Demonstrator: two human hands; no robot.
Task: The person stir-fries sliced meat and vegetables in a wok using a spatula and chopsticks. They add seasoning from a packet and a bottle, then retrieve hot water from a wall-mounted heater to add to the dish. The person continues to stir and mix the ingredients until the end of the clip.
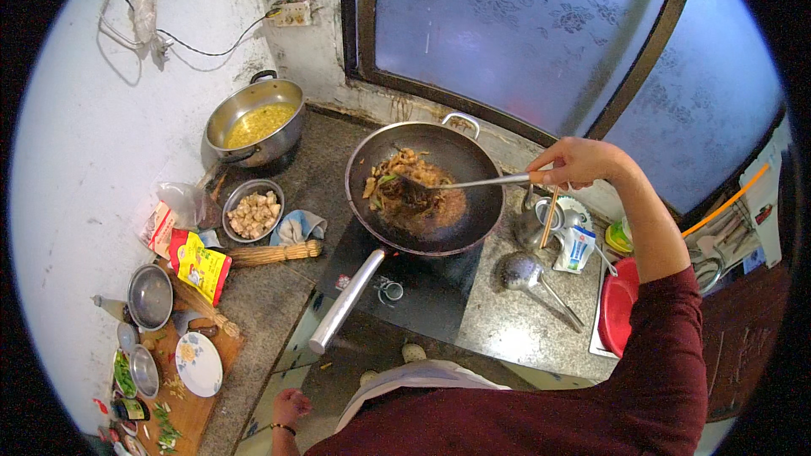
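My right hand (575, 161) grips the wooden end of a long-handled metal wok spatula (485, 181). Its dark blade sits among browned food pieces with some green bits (405, 183), in sauce inside a large wok (478, 221). The wok rests on a black stove (405, 304), its silver long handle (348, 301) pointing towards me on the left. Low beside my body hangs my left hand (292, 406), fingers curled, with nothing visible in it. Just below my right hand is a pair of chopsticks (549, 221); whether the hand touches them I cannot tell.
A steel pot (284, 137) with yellow liquid and a bowl of pale chunks (255, 214) stand left. A ladle (521, 271), a white pouch (575, 249) and a red basin (618, 307) are right. A white plate (199, 373) sits on the cutting board (209, 402).
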